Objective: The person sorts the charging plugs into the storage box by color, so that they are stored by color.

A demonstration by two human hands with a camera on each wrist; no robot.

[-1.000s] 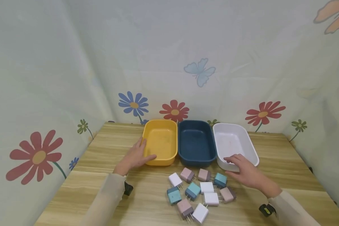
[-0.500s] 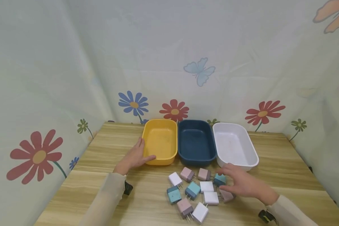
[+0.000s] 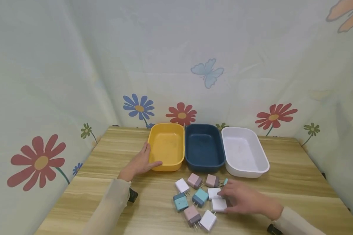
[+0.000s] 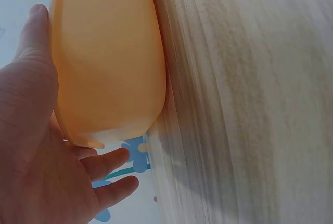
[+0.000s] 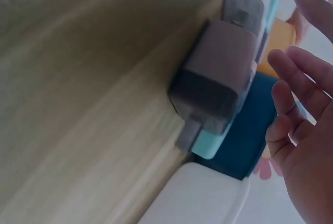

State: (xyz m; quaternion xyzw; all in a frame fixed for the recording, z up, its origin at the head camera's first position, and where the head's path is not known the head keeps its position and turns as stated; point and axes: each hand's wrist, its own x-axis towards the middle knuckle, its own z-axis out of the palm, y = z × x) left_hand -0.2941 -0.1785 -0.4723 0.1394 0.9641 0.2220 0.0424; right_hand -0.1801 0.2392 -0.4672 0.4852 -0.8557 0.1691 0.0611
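Observation:
My left hand (image 3: 138,164) rests against the left near corner of the yellow tray (image 3: 166,168). Its thumb lies along the rim; the other fingers, loosely extended, show beside the tray in the left wrist view. Over the right side of a cluster of plug-in chargers hovers my right hand (image 3: 244,197), fingers apart and holding nothing. Its fingertips overlap two white chargers (image 3: 218,205) in the head view. Beneath it, a pink charger (image 5: 221,55) with a dark end shows in the right wrist view. A teal charger (image 3: 226,181) is mostly hidden by this hand.
A dark blue tray (image 3: 205,168) and a white tray (image 3: 247,174) stand right of the yellow one. More pink chargers (image 3: 212,180), teal chargers (image 3: 200,197) and white chargers (image 3: 182,186) lie before them on the wooden table (image 3: 153,209). A flowered cloth (image 3: 238,49) hangs behind.
My right hand has moved from the white tray's near edge down and left over the chargers, covering the pink one and most of a teal one. The left hand has stayed at the yellow tray.

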